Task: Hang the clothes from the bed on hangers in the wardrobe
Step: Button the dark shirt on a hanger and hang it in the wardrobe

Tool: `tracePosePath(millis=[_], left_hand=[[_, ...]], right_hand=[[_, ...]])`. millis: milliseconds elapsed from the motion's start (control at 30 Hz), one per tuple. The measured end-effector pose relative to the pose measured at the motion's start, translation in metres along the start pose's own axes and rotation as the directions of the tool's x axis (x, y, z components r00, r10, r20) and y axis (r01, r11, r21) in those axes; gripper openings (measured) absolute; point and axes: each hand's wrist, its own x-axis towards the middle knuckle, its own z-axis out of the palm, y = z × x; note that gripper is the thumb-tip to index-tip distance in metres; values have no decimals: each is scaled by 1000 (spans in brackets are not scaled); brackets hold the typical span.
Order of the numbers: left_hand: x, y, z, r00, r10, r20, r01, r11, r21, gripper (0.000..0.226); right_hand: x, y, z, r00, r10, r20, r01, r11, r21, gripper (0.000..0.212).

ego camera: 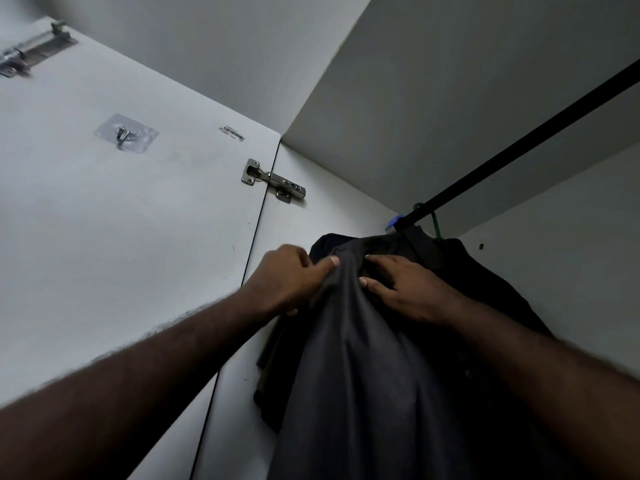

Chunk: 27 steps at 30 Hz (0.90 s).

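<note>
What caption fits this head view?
Left hand pinches and right hand rests on a dark garment below the wardrobe rail.

Dark shirt (363, 375) hangs under black rail (519, 140) on a green hanger (434, 223) hooked near the rail's wall end. Below that end, left hand (287, 278) pinches a shirt fold; right hand (408, 289) lies flat alongside.

Dark grey shirt (363, 368), green hanger (437, 227), black rail (519, 143), white door (121, 220).
</note>
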Motion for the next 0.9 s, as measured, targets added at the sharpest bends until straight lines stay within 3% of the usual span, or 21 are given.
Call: tracePosePath(millis=[67,133,367,500,600,667,733,767,833,900], left_hand=[[-8,0,3,980,-104,172,88,991,100,44],[-9,-5,6,964,-158,213,137,985,107,31],[2,-13,-13,996,-89,-15,85,981,-176,30],[13,-4,-37,984,10,-178,-20,998,-53,34],[14,4,-54,993,-96,71,97,995,-23,38],[17,2,-64,966,-156,204,104,963,247,42],[25,0,-74,991,-44,125,-26,861,508,38],[28,0,-78,998,49,45,-66,826,560,35],[26,9,-82,984,166,-63,-109,846,522,30],[18,17,-77,976,195,-95,-144,910,389,30]], right_hand=[[0,-3,2,1000,2,9,-2,1000,-4,70],[-1,-6,5,1000,3,15,-3,1000,-5,69],[-2,-9,7,997,-2,71,3,1000,-19,69],[-4,-14,7,992,3,122,6,997,-71,72],[-6,-17,9,993,9,116,-1,998,-67,74],[-7,-17,11,993,11,121,-3,998,-63,77],[-7,-18,13,992,12,125,-8,999,-38,81],[-6,-18,14,992,9,122,-6,1000,-23,85],[-4,-18,15,994,13,111,-13,1000,-2,94],[0,-20,16,993,26,112,-26,1000,-1,102]])
